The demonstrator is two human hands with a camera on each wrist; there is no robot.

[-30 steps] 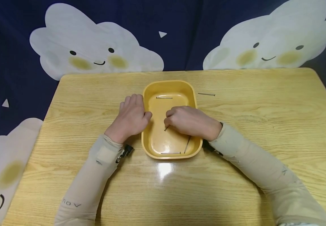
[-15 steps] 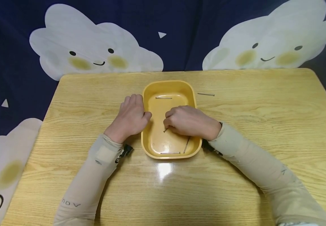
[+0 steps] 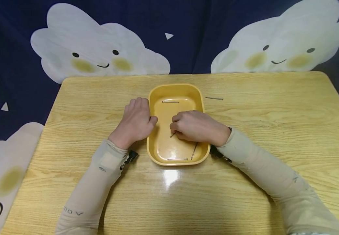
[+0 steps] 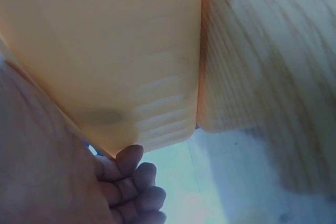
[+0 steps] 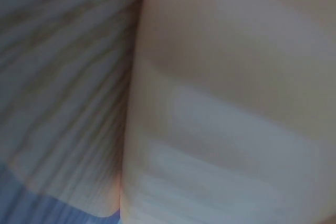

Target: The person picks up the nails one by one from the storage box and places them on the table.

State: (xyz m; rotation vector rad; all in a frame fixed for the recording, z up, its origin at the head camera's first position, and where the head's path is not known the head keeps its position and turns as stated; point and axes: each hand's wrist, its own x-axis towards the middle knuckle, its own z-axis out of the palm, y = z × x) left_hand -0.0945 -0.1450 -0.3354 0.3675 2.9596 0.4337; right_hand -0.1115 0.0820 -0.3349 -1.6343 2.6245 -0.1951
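We are seeing a yellow box (image 3: 164, 143), upright, open-topped; the left hand (image 3: 136, 123) is gripping its left rim. We are finding thin metal nails: the held nail (image 3: 172, 134) is poking head-out from the right hand (image 3: 198, 126); far nail (image 3: 170, 101) and near nail (image 3: 177, 159) are lying crosswise inside, side nail (image 3: 194, 151) slanting, outer nail (image 3: 214, 98) resting outside, right.

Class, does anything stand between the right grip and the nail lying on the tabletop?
Yes: the right wall of the yellow container. The right grip is inside the container, while that nail lies outside, near the wall's far end.
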